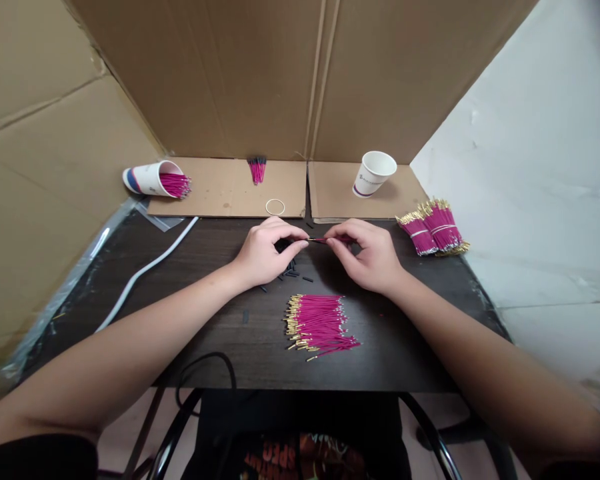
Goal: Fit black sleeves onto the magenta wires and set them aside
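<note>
Above the dark table my left hand (pixel 270 250) and my right hand (pixel 367 253) face each other, both pinched closed. A thin magenta wire (pixel 320 240) with a gold end is held between the thumb and fingers of my right hand. Its gold end meets the fingertips of my left hand, and what those fingers grip is hidden. Several short black tubes (pixel 291 270) lie under and beside my left hand. Nearer to me is a loose row of magenta wires (pixel 320 322), gold terminals to the left and silvery ends to the right.
A tipped paper cup (pixel 147 179) holds magenta wires at the left; an upright paper cup (pixel 375 173) stands on cardboard. Banded wire bundles (pixel 433 229) lie at the right. Black-ended wires (pixel 257 171) and a rubber band (pixel 275 207) rest at the back. A white cable (pixel 147 267) crosses the left.
</note>
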A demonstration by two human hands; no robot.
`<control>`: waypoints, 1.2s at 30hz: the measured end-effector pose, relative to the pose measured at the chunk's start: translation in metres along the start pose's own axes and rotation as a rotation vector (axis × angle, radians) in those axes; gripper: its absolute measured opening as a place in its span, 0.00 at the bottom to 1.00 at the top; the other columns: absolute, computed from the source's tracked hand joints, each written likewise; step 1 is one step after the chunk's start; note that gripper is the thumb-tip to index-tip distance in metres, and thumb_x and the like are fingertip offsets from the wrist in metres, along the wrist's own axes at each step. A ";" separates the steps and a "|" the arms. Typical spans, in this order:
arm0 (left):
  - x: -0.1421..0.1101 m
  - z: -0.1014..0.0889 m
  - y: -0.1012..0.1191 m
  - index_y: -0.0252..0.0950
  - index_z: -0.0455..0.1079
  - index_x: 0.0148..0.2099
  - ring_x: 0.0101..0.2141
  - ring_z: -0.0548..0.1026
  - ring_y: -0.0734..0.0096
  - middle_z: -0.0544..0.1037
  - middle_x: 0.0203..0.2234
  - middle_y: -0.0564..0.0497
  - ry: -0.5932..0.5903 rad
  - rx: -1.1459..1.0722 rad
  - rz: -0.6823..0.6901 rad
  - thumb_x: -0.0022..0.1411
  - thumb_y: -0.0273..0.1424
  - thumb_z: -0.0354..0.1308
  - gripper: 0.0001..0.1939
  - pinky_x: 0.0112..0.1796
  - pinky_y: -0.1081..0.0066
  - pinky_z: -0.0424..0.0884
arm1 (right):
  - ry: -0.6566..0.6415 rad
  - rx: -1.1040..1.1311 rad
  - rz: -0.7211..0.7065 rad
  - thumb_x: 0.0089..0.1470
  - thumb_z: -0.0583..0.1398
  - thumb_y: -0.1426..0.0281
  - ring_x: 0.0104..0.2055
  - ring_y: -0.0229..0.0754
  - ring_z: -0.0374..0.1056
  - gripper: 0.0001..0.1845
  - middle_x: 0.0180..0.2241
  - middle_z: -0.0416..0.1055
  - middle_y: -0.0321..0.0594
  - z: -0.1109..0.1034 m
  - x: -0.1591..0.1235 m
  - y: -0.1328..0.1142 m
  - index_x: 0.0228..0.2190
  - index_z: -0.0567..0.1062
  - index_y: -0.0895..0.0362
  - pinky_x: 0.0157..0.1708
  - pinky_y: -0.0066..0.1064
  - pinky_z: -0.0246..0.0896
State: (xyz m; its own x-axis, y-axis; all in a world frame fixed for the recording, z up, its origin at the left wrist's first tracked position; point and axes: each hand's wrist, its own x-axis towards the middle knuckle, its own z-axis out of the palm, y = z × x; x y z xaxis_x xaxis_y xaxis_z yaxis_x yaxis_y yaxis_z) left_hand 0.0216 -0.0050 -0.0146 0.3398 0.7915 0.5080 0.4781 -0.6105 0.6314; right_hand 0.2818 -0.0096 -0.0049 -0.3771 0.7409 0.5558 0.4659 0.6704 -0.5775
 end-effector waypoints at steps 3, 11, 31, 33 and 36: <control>0.000 0.000 0.000 0.42 0.87 0.47 0.45 0.84 0.57 0.90 0.40 0.48 -0.008 0.002 0.021 0.74 0.33 0.70 0.04 0.53 0.55 0.80 | -0.005 0.000 0.014 0.75 0.63 0.66 0.36 0.46 0.75 0.08 0.38 0.83 0.42 0.001 0.000 0.000 0.42 0.82 0.53 0.37 0.39 0.72; -0.001 0.000 0.000 0.42 0.87 0.46 0.44 0.84 0.57 0.90 0.40 0.48 -0.018 0.009 0.064 0.74 0.34 0.69 0.05 0.53 0.54 0.79 | 0.003 0.010 0.012 0.74 0.64 0.67 0.34 0.45 0.74 0.07 0.36 0.83 0.41 0.007 -0.003 -0.001 0.41 0.82 0.53 0.36 0.38 0.71; 0.000 0.003 -0.004 0.40 0.87 0.46 0.39 0.83 0.60 0.90 0.38 0.48 0.025 0.002 0.200 0.75 0.30 0.70 0.03 0.49 0.57 0.79 | 0.015 0.016 -0.005 0.74 0.64 0.68 0.32 0.44 0.72 0.06 0.36 0.82 0.41 0.011 -0.005 -0.002 0.42 0.82 0.53 0.33 0.38 0.68; 0.000 0.003 -0.003 0.40 0.87 0.46 0.39 0.83 0.60 0.90 0.38 0.49 0.017 0.000 0.200 0.74 0.29 0.70 0.03 0.49 0.57 0.79 | 0.016 0.007 -0.020 0.75 0.64 0.68 0.33 0.44 0.73 0.06 0.36 0.81 0.41 0.010 -0.004 -0.002 0.42 0.82 0.53 0.34 0.38 0.69; 0.000 0.003 -0.004 0.40 0.87 0.46 0.39 0.83 0.61 0.90 0.38 0.49 0.014 -0.004 0.201 0.75 0.29 0.70 0.04 0.49 0.57 0.79 | 0.015 -0.008 -0.037 0.75 0.63 0.68 0.34 0.45 0.73 0.06 0.37 0.82 0.42 0.010 -0.004 -0.003 0.42 0.81 0.53 0.35 0.38 0.69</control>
State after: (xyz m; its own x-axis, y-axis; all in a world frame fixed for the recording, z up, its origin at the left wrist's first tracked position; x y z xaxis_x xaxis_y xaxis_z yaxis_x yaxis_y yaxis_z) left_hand 0.0222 -0.0026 -0.0186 0.4165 0.6532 0.6323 0.3985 -0.7563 0.5188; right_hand 0.2740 -0.0142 -0.0114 -0.3826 0.7145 0.5858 0.4582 0.6973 -0.5513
